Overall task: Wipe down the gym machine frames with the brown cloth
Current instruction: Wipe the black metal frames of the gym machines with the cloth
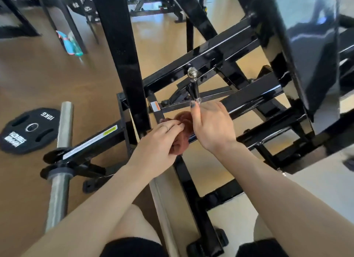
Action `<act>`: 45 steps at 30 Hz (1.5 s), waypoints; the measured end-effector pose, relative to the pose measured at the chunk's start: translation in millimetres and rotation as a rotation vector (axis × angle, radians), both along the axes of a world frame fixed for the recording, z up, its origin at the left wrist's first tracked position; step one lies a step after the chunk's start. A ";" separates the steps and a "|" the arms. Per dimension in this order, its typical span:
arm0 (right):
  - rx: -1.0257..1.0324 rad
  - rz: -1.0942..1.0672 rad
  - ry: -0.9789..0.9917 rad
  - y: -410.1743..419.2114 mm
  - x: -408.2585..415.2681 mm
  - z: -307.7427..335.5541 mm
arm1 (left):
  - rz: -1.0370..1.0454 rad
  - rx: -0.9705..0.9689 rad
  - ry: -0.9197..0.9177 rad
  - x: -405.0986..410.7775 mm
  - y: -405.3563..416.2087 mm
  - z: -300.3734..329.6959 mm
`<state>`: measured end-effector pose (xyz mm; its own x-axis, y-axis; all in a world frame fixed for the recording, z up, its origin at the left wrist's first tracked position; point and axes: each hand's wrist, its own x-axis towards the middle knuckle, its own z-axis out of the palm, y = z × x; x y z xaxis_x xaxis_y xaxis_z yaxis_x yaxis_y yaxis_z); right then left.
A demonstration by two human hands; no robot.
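The black gym machine frame (pixel 208 53) fills the middle and right of the head view, with crossing glossy bars. My left hand (pixel 157 141) grips the bunched brown cloth (pixel 183 118) against a low frame bar near the centre. Right beside it, my right hand (pixel 212 126) is curled round the lower end of a black adjustment pin (pixel 193 84) with a chrome knob on top. Part of the cloth is hidden under both hands.
A black 10 kg weight plate (pixel 28 130) lies on the brown floor at left, next to a steel barbell sleeve (pixel 61 153). A teal spray bottle (pixel 70 43) lies under a black stool at upper left. My knees are at the bottom edge.
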<state>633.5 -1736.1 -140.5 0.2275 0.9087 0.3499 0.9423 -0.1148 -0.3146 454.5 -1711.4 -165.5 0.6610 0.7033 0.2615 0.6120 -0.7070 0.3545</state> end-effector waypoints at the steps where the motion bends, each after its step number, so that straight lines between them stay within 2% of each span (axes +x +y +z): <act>1: -0.011 0.001 0.016 -0.3 -1.3 1.2 | -0.013 -0.010 -0.009 0.6 2.1 1.5; 6: -0.050 0.031 0.004 -21.3 -11.0 -0.5 | -0.087 -0.058 -0.068 0.5 4.6 8.1; 11: 0.072 0.101 0.101 -47.1 -33.9 5.6 | -0.094 -0.146 -0.176 1.5 10.5 12.6; 13: 0.038 0.195 0.110 -54.0 -46.4 4.1 | -0.095 -0.216 -0.219 2.5 15.1 13.3; 16: -0.067 0.228 0.090 -58.1 -49.3 -2.6 | -0.104 -0.241 -0.190 -2.7 22.5 6.5; 20: -0.076 0.219 -0.014 -46.4 -39.0 -3.7 | -0.169 -0.245 -0.187 -11.5 32.7 -5.5; 23: -0.080 0.190 -0.134 -32.6 -41.4 -3.9 | -0.070 -0.273 -0.164 -13.8 40.1 -13.8; 28: 0.000 0.235 -0.294 -24.3 -26.9 -6.6 | 0.029 -0.481 -0.124 -17.1 51.1 -26.2; 30: 0.066 0.175 -0.315 -25.4 -0.3 -0.7 | 0.072 -0.528 -0.013 -21.4 51.3 -32.3; 33: 0.105 -0.088 -0.307 -25.0 46.8 25.8 | 0.098 -0.483 0.118 -23.6 50.8 -39.4; 36: 0.113 -0.375 -0.115 -14.5 72.8 47.5 | 0.094 -0.448 0.158 -22.4 50.5 -38.9; 38: 0.142 -0.460 -0.047 -9.0 65.4 44.4 | 0.087 -0.414 0.160 -21.9 49.2 -37.5; 41: 0.185 -0.343 -0.143 -18.9 24.2 16.2 | 0.084 -0.390 0.136 -21.5 46.9 -37.9; 45: 0.102 -0.122 -0.146 -33.2 -34.6 -17.8 | 0.140 -0.303 0.092 -22.0 40.6 -40.5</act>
